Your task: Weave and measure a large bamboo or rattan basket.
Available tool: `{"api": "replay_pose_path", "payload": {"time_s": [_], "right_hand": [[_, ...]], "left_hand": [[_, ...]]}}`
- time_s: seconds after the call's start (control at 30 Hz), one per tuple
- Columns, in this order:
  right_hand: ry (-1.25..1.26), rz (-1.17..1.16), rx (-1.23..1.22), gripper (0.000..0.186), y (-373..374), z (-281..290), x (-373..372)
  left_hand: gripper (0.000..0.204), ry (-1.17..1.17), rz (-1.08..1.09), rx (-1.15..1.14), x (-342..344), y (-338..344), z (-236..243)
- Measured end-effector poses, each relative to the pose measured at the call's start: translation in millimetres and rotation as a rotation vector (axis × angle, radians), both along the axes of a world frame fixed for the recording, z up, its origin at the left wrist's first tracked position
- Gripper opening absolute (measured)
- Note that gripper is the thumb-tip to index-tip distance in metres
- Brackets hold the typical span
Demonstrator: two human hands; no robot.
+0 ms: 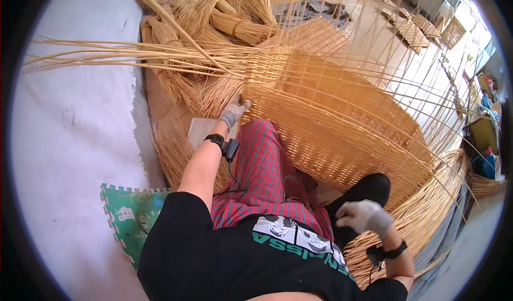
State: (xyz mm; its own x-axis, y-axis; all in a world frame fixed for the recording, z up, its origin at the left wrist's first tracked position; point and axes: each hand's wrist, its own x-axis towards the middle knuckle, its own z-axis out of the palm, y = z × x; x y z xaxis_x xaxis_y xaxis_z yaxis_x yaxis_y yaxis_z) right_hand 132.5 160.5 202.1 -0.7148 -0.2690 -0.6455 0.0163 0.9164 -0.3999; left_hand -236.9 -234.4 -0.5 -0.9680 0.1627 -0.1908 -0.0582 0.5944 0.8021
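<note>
A large woven wicker basket [331, 130] lies tilted in front of me, long loose canes sticking out from its edges. My left hand [235, 110], in a pale glove, is closed on the basket's left end, beside my raised knee in red plaid cloth. My gloved right hand [363, 215] hovers over the black-covered foot at lower right, its fingers loosely bent and apart, with nothing visible in them. Long canes [96, 55] run leftward from the basket's upper left corner.
Cane bundles [240, 25] lie at the back; loose canes [417, 226] lie at lower right. A white wall [75, 130] borders the left, above a green foam mat [128, 210]. Woven panels [406, 31] lie farther back; assorted items [483, 135] stand at the right.
</note>
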Motion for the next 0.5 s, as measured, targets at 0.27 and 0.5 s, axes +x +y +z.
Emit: {"api": "replay_pose_path", "payload": {"time_s": [0.27,0.5], "right_hand": [[0.478,-0.193,-0.32,0.035,-35,-90,-96],[0.509,-1.407,-1.424,0.025,-75,-132,-234]], "left_hand": [[0.068,0.119,-0.085,0.181,33,-15,-7],[0.066,0.498,-0.233,-0.5,-3,-20,42]]}}
